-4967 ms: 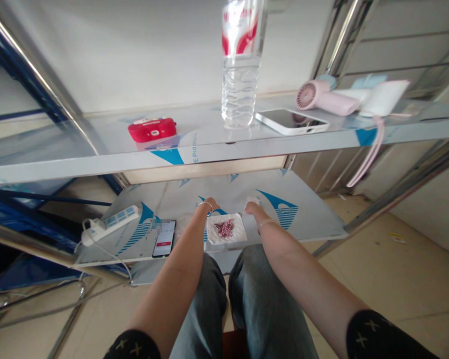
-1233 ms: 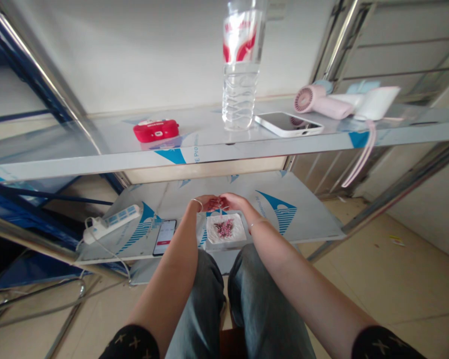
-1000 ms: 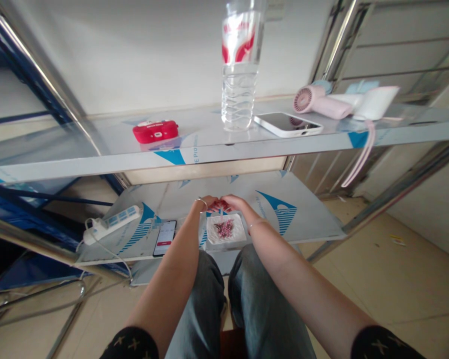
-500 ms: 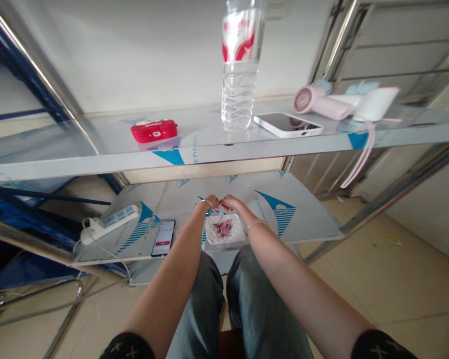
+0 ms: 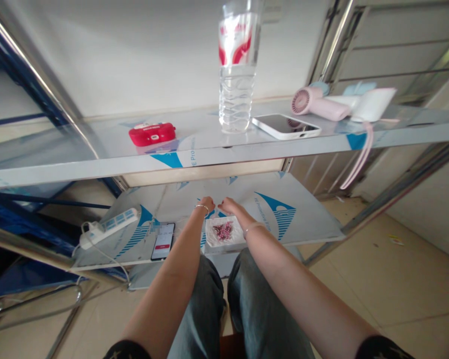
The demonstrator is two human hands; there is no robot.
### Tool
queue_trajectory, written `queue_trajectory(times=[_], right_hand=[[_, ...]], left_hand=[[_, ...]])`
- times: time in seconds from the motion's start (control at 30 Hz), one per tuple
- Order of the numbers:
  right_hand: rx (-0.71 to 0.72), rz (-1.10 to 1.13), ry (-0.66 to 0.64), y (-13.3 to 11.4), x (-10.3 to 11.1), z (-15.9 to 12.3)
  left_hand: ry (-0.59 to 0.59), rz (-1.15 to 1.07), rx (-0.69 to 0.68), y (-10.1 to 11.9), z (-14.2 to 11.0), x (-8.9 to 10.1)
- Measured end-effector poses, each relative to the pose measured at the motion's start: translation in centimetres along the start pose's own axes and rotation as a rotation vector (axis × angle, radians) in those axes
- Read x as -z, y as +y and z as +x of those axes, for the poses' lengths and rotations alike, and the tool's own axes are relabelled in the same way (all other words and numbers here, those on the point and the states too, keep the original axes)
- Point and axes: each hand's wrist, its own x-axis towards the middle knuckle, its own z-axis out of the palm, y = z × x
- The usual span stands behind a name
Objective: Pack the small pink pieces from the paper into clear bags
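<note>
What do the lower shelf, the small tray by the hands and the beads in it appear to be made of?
Lower shelf: looks like sheet metal under a protective film, judging by the dull grey sheen and blue printed marks. Small tray: white and matte, perhaps foam or plastic; too small to tell. Beads: glossy pink-red, likely plastic or glass. The left hand and right hand hover just beyond the tray.

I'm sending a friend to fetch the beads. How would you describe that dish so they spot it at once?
Find the lower shelf of the metal rack. Near its front edge, just below the left hand and right hand, sits a small white dish. Unlike the phone beside it, it holds a heap of pink beads.
</note>
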Motion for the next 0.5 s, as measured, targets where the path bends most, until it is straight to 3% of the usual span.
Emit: queue_trajectory(times=[0.17, 0.3, 0.5], right_hand=[[-0.037, 0.002, 0.034, -0.1, 0.5, 0.5], [-0.015, -0.001, 0.052, -0.2, 0.6, 1.4], [-0.074, -0.053, 0.068, -1.6, 0.6, 4.3]], left_hand=[[0.041, 0.092, 0.049, -0.1, -0.2, 0.1], [0.033, 0.033, 0.047, -0.2, 0.0, 0.0], [0.114, -0.078, -0.015, -0.4, 0.5, -0.1]])
